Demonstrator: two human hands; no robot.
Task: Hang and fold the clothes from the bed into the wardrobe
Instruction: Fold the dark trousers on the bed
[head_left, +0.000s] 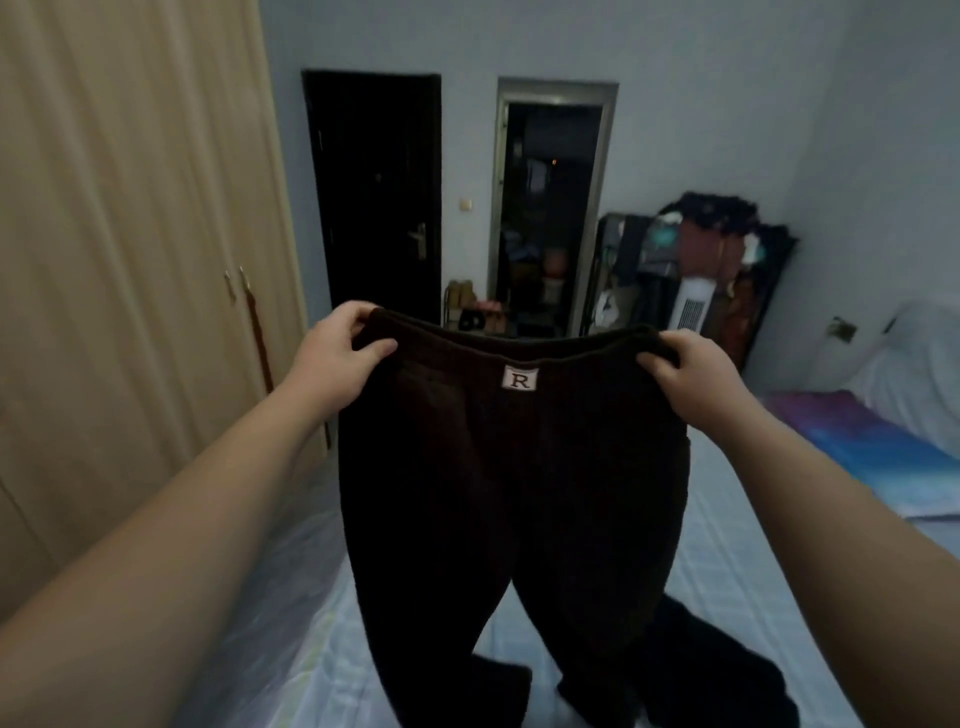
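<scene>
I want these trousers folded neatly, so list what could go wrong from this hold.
1. The left hand and right hand pinch only the waistband corners of the trousers; a slip would probably drop one side.
2. The leg ends already lie crumpled on the bed, so lowering them straight down may fold in creases.
3. The wardrobe doors look closed, and both hands are busy.

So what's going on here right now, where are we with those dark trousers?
A person is holding the dark trousers up by the waistband, left hand gripping one end and right hand the other, with the R label facing the camera. The legs hang down and their ends rest on the bed. The wardrobe on the left has its doors closed, so the trousers are not yet folded or put away.
</scene>
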